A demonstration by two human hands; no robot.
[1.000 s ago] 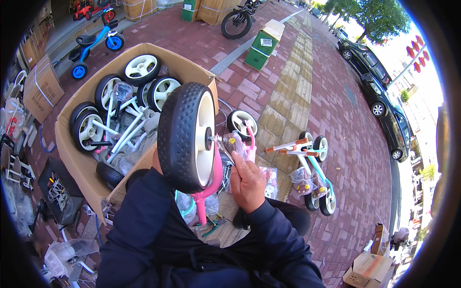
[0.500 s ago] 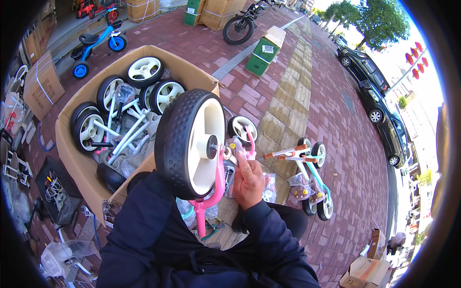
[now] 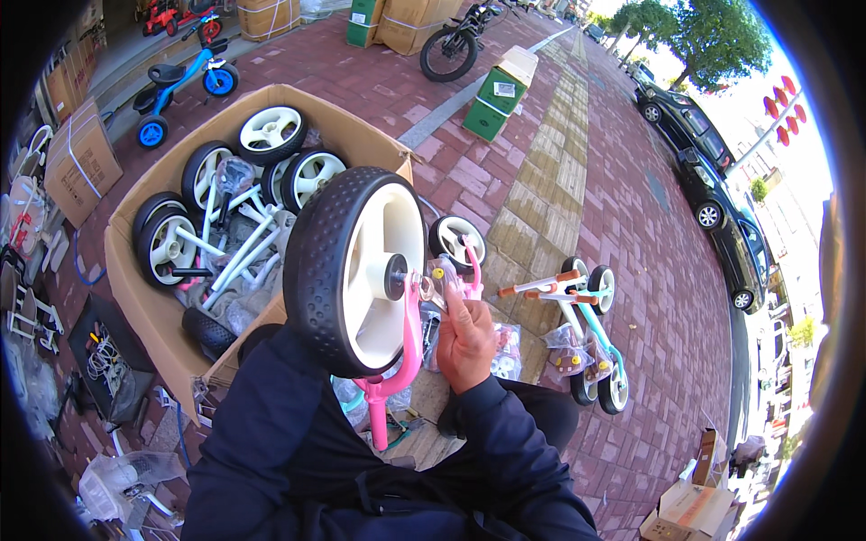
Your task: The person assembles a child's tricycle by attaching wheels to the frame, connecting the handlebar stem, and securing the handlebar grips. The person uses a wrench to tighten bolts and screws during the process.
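A chunky black wheel [image 3: 317,270] with a cream hub stands upright in front of me, mounted on a pink fork [image 3: 411,352]. Hidden behind the wheel is my left hand; only its dark sleeve [image 3: 271,401] shows, running up to the tyre. My right hand [image 3: 466,343] is closed, thumb against fingers, on a small metal wrench [image 3: 428,287] whose ring end sits at the axle end, on the fork's outer side. Just beyond the fingers is a pink frame [image 3: 472,270] with another wheel [image 3: 457,241], plus a clear bag with yellow-capped parts.
An open carton [image 3: 171,347] full of wheels and white tubes stands to the left. A mint-and-white balance bike [image 3: 591,325] lies at right on the brick paving. Pliers [image 3: 401,426] rest between my legs. A blue tricycle [image 3: 185,77] and a green box [image 3: 496,97] stand farther off.
The wheel has shifted very slightly left. My right hand and the wrench keep nearly the same place at the axle.
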